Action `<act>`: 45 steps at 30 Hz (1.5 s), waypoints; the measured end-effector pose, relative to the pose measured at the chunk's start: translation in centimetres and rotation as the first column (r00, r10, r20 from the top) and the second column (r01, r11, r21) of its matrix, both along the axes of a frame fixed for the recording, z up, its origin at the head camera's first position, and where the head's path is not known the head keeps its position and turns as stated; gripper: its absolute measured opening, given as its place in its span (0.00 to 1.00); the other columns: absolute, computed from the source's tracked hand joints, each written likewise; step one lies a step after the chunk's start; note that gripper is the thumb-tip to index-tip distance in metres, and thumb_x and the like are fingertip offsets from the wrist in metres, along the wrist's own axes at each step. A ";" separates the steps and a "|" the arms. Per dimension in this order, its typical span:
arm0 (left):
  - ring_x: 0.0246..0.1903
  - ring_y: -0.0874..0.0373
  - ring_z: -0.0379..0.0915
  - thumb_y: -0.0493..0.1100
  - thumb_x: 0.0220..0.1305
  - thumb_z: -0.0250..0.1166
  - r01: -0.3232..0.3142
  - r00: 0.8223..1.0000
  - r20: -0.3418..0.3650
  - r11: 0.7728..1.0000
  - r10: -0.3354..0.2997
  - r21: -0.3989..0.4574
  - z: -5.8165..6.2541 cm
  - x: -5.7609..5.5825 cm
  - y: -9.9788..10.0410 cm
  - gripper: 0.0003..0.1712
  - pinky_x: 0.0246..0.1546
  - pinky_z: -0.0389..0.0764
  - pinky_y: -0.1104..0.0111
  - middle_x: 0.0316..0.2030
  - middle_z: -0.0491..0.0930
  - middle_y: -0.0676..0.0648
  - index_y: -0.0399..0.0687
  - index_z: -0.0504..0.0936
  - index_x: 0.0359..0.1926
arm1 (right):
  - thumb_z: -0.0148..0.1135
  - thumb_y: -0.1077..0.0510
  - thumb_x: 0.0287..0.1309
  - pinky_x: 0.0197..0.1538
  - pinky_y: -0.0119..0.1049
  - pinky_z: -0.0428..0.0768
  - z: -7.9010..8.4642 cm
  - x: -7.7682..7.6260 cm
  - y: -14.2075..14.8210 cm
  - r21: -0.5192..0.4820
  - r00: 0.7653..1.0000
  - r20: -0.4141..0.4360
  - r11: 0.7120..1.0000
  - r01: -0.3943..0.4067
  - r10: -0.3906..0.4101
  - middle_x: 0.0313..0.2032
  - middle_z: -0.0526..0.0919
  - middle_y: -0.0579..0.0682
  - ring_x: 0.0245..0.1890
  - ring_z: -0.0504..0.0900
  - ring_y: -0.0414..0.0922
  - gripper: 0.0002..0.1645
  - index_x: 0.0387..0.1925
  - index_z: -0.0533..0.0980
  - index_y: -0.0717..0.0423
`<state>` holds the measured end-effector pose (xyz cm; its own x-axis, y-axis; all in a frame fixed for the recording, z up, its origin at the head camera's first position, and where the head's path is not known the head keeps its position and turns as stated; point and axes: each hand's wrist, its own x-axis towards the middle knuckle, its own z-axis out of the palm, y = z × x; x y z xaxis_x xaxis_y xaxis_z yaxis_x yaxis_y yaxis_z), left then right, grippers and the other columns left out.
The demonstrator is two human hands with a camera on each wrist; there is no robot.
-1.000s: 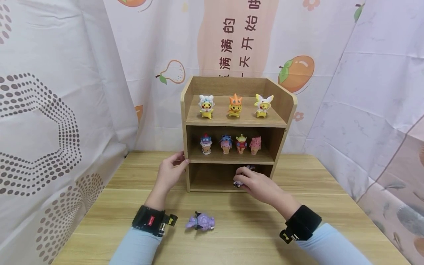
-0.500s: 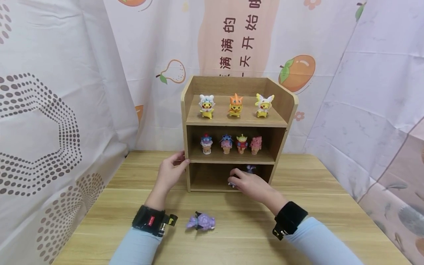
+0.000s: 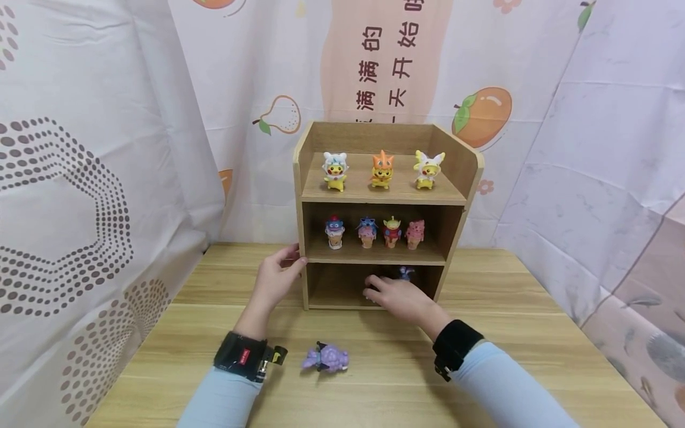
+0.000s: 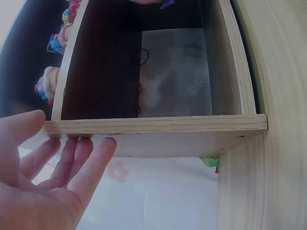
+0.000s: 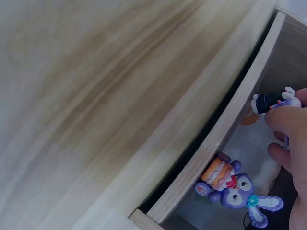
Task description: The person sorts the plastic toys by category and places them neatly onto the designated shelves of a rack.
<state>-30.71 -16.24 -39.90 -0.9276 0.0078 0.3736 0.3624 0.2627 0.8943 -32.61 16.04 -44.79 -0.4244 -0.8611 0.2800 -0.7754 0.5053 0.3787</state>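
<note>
My left hand [image 3: 275, 276] holds the left side panel of a small wooden shelf [image 3: 374, 260], thumb at the front edge and fingertips on the outer face. Inside the bottom compartment my right hand [image 3: 398, 297] pinches a small purple-and-white figurine [image 5: 278, 100] with a dark lower body; the head view mostly hides it. Behind that hand stands a purple rabbit figurine [image 5: 235, 189] with a burger-like piece at its front, its ears showing in the head view. Another purple figurine [image 3: 327, 358] lies on the table in front of the shelf.
Three yellow figurines, one an orange-hooded figurine [image 3: 382, 170], stand on the top level. Several ice-cream-cone figurines, including a pink figurine [image 3: 414, 234], line the middle level. The wooden table [image 3: 214, 333] meets a patterned curtain [image 3: 257, 71] behind.
My right hand has moved left within the bottom compartment with the figurine, uncovering the rabbit figurine's ears. The left hand stays at the shelf's side.
</note>
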 end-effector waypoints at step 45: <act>0.53 0.41 0.79 0.43 0.70 0.68 0.021 1.000 0.001 1.000 -0.021 -0.003 -0.1 0.2 -0.3 0.27 0.41 0.87 0.61 0.54 0.81 0.34 0.38 0.78 0.66 | 0.70 0.62 0.58 0.41 0.48 0.86 2.1 1.5 0.0 -0.343 0.948 0.210 0.890 0.299 -0.237 0.47 0.84 0.57 0.43 0.86 0.53 0.19 0.52 0.83 0.60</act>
